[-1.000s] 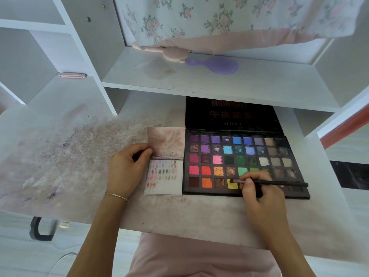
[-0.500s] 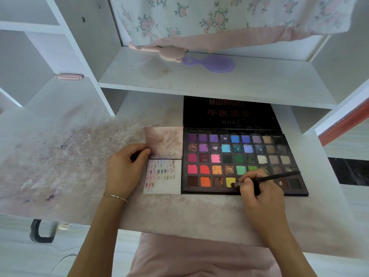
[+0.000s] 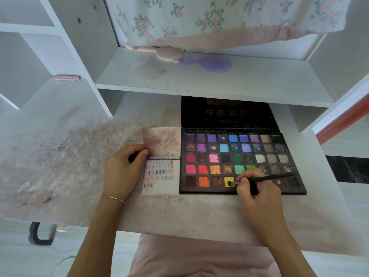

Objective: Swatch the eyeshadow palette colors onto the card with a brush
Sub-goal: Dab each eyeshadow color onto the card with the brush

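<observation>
Brush (image 3: pixel 259 179) pinched in right hand (image 3: pixel 257 193) touches yellow pan (image 3: pixel 229 181); left hand (image 3: pixel 121 172) pinches card (image 3: pixel 161 177).

Right hand (image 3: pixel 257 193) grips thin black brush (image 3: pixel 265 178), bristle tip set in yellow pan (image 3: pixel 229 181) on bottom row of open eyeshadow palette (image 3: pixel 242 188). Palette lid lies flat behind, under shelf (image 3: pixel 199 80). Left hand (image 3: pixel 122 172) holds left edge of folded card (image 3: pixel 161 177); small colour swatches in rows on lower panel, upper panel smudged pink. Card just beside palette's left edge. Counter (image 3: pixel 60 156) stained with powder. Purple hairbrush (image 3: pixel 209 63) on shelf above.
</observation>
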`<state>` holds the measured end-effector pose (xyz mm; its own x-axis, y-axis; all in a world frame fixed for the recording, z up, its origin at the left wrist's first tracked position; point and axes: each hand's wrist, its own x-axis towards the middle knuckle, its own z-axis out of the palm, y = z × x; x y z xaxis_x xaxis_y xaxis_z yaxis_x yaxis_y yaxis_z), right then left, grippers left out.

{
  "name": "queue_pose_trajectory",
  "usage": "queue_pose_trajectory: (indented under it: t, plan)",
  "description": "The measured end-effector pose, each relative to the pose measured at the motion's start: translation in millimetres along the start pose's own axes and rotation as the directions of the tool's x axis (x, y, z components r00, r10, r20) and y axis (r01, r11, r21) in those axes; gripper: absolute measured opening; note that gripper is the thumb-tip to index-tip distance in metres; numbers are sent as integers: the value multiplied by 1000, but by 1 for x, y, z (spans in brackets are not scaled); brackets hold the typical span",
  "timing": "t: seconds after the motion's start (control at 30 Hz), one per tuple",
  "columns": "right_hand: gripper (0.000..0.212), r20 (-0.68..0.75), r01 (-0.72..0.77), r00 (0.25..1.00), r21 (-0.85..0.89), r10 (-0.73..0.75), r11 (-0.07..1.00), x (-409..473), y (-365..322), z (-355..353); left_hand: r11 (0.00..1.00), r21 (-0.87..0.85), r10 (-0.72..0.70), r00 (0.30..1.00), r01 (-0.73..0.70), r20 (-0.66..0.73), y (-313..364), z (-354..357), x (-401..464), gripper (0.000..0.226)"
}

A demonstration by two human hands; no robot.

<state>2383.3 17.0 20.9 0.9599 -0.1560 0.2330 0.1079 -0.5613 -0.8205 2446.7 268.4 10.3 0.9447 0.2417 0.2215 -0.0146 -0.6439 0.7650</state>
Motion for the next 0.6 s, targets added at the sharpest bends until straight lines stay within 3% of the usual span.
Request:
queue_pose_trajectory:
  t: [0.3,0.6]
  plan:
    - [10,-44,34,999,154,-27,987,-4,-9,9,1000,-11,3,1000,-3,-1,-1,1,0,12]
    - [7,177,104,973,230,-147,968,-12,-40,62,999,-40,3,1000,-3,3,-1,0,0,12]
